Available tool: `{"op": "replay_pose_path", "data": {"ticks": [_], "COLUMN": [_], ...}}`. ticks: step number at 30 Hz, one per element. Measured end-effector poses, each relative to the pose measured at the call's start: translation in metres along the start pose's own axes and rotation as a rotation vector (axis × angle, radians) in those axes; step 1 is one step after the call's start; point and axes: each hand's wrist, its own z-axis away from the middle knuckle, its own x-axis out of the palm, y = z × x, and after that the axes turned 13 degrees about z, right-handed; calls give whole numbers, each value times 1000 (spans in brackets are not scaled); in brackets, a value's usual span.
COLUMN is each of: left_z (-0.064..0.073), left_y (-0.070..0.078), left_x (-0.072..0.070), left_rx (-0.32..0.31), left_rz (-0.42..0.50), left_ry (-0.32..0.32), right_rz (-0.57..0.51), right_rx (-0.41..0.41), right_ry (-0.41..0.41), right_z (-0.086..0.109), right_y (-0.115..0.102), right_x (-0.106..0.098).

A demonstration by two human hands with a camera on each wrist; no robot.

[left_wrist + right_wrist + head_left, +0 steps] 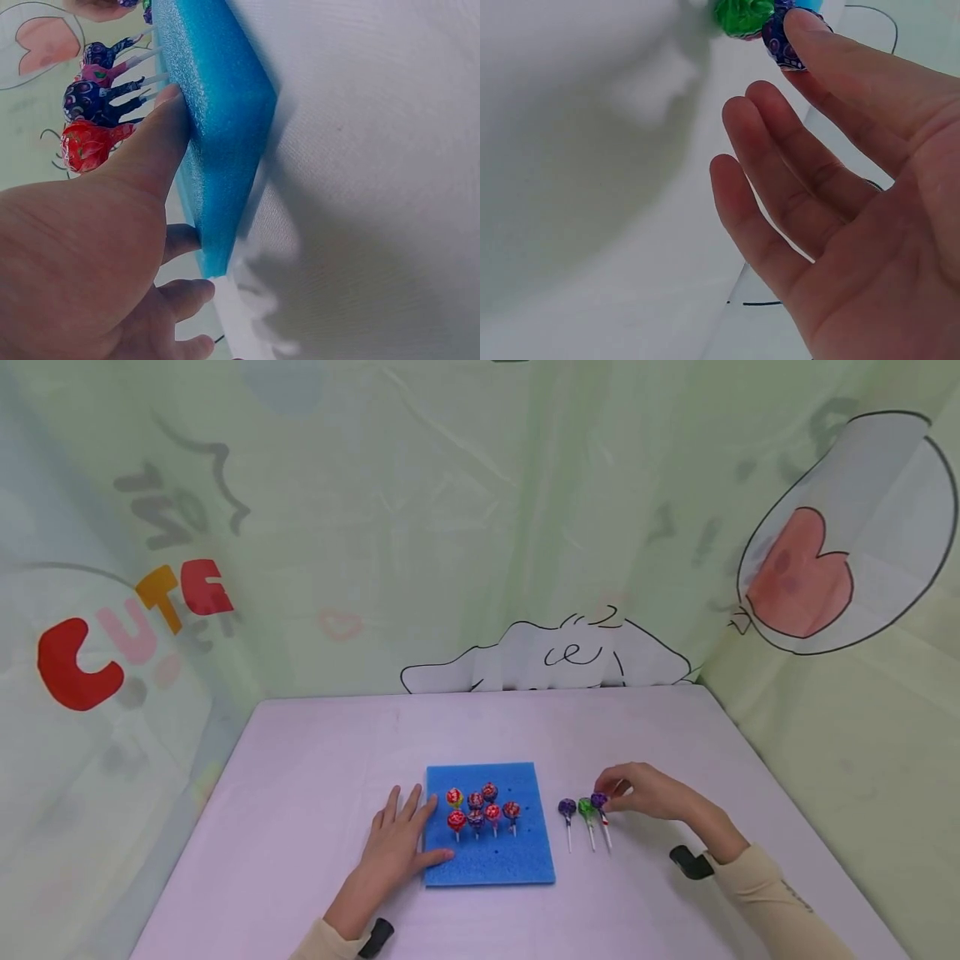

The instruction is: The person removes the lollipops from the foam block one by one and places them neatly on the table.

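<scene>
My left hand (pixel 395 842) rests with spread fingers along the left edge of a blue foam block (pixel 487 867). Its thumb lies on the top face, as the left wrist view also shows. Several wrapped lollipops stand upright in the block on their sticks, among them a red lollipop (pixel 86 146) near the thumb. To the right of the block, my right hand (pixel 648 792) pinches the head of a purple lollipop (pixel 780 45) between thumb and forefinger, the other fingers held loosely away. Beside it lie a green lollipop (pixel 587 808) and a second, dark purple lollipop (pixel 567 808).
A pale table (pixel 337 752) carries everything. Printed curtains (pixel 450 527) surround it at the back and sides. Small holes show in the foam's top. A dark wrist-worn device (pixel 690 862) sits at the right sleeve and a similar device (pixel 377 938) at the left.
</scene>
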Motion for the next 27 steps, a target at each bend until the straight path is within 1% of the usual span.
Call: {"op": "replay_pose_path", "data": {"ticks": [4, 11, 18, 22, 27], "left_z": [0, 1, 1, 1, 1], "left_y": [0, 1, 3, 3, 3], "left_x": [0, -2, -2, -2, -2], "left_rx": [-4, -10, -14, -16, -18], "left_rz": [1, 9, 1, -4, -1], "left_ry": [-5, -12, -20, -21, -17], "right_rz": [5, 7, -6, 12, 9], "right_rx": [35, 52, 120, 112, 109], "right_ry": [-20, -45, -64, -62, -60], "right_z": [0, -2, -5, -6, -6], "right_y": [6, 14, 14, 14, 12], "right_x": [3, 9, 13, 14, 14]}}
